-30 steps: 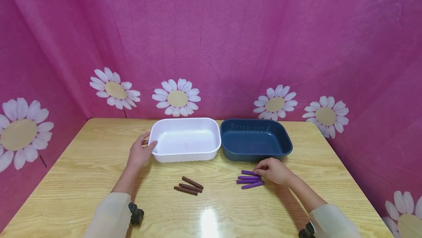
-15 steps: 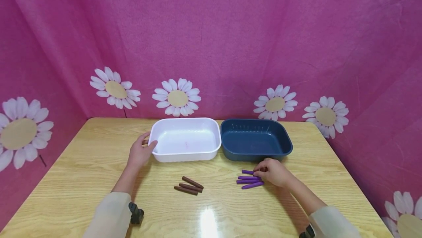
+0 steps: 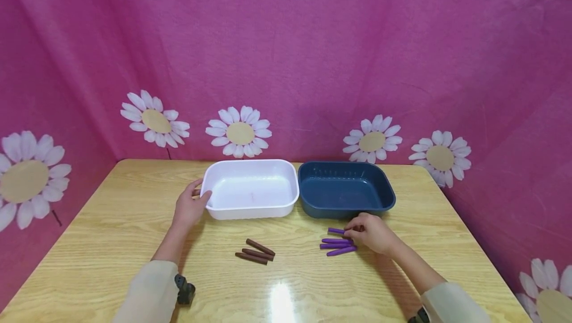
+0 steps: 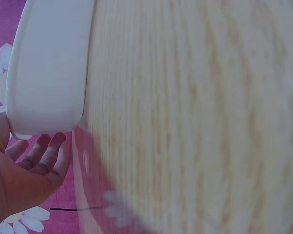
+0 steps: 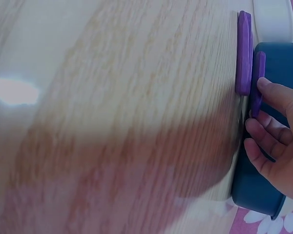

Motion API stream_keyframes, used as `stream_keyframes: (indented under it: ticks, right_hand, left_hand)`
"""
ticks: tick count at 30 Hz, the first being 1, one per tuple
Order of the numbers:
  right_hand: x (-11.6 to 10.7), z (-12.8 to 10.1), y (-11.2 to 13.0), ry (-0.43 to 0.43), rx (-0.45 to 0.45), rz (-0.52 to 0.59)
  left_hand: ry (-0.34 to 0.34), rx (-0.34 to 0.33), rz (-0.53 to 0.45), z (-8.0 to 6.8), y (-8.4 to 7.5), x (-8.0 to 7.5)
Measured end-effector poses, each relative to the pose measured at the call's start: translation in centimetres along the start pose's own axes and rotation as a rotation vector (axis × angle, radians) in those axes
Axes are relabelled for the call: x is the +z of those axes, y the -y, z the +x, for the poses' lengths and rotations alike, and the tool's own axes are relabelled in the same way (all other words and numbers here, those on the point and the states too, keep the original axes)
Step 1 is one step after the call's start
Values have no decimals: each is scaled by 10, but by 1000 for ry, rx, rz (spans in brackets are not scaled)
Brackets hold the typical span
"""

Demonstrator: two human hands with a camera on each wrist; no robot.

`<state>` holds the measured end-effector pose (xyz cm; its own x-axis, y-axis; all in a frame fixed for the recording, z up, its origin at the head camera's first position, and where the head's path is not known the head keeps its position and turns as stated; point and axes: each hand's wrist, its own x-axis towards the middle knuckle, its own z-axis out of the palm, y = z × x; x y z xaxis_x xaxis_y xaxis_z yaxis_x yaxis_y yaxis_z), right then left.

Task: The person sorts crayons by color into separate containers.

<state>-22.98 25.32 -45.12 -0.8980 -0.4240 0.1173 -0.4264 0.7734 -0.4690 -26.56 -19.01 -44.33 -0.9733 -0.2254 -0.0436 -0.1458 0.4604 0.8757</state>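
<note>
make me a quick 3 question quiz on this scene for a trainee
1. True or false: the left hand touches the white tub.
2. What does the right hand pinch? A) a brown crayon B) a purple crayon C) the blue tub's rim
3. How many brown crayons lie on the table?

Key:
1. True: its thumb rests on the tub's left end.
2. B: thumb and fingers hold the far purple crayon, just in front of the blue tub, apart from the other purple crayons.
3. Three, close together in front of the white tub.
</note>
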Motion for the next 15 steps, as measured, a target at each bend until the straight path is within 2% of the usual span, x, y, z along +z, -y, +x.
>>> stream_keyframes:
  ticks: [15]
  right_hand:
    - [-6,0,6,9,6,27]
  left_hand:
    - [-17,7,8,-1,0,0]
